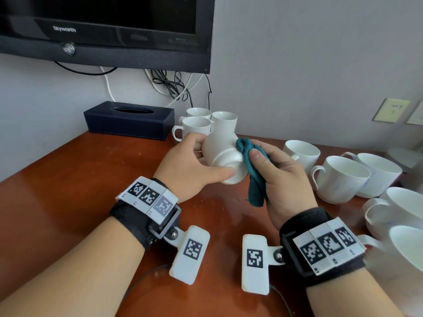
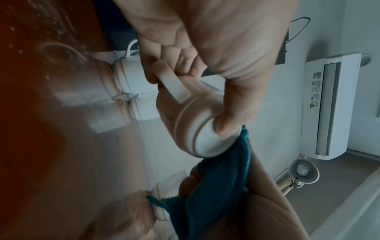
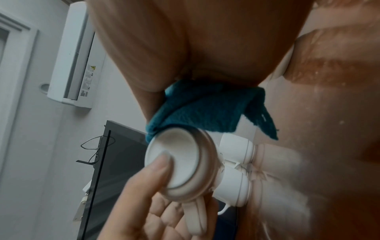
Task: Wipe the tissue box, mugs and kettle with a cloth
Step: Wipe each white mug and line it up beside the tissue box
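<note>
Now left hand (image 1: 190, 163) grips mug (image 1: 223, 154); right hand (image 1: 281, 177) clutches cloth (image 1: 249, 161) against side.

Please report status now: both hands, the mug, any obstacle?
Left hand grips white mug, tilted above the table. Right hand presses teal cloth to its side. Nothing in the way.

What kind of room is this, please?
Probably a hotel room. A wall-mounted television hangs above a wooden desk bearing a tissue box and many identical white mugs; an air conditioner is on the wall.
</note>
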### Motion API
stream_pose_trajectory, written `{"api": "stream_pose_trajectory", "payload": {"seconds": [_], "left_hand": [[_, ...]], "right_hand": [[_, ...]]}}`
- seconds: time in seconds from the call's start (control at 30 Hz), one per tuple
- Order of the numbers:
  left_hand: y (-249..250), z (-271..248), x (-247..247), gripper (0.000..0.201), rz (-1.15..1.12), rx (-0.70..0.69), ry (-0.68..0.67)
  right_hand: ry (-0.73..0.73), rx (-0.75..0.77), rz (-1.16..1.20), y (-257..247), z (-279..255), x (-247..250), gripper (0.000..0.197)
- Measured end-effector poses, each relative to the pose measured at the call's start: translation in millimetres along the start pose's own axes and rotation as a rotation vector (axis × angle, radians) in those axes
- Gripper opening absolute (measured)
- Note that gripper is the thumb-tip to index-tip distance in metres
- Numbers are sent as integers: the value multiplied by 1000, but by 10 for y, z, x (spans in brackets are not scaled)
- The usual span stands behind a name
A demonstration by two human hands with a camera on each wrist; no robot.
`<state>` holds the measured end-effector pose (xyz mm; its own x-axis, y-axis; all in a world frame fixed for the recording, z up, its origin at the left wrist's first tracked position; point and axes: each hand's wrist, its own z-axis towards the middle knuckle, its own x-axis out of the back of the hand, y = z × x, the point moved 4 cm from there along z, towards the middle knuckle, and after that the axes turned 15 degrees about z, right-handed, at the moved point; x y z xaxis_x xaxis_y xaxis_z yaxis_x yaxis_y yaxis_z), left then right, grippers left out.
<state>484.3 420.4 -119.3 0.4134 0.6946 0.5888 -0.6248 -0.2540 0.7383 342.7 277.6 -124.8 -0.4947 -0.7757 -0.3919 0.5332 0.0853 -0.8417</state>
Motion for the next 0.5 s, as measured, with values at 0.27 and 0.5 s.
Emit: {"api": "stream_pose_trajectory", "payload": {"seconds": [0.27,0.5], "left_hand": [[76,-33,-64,97,-94,-119,-281],[82,-39,-77,88,-195,-83,-257]], "right_hand": [[104,15,34,-34,4,52,22],[164,36,51,-50,15,66,21]]}}
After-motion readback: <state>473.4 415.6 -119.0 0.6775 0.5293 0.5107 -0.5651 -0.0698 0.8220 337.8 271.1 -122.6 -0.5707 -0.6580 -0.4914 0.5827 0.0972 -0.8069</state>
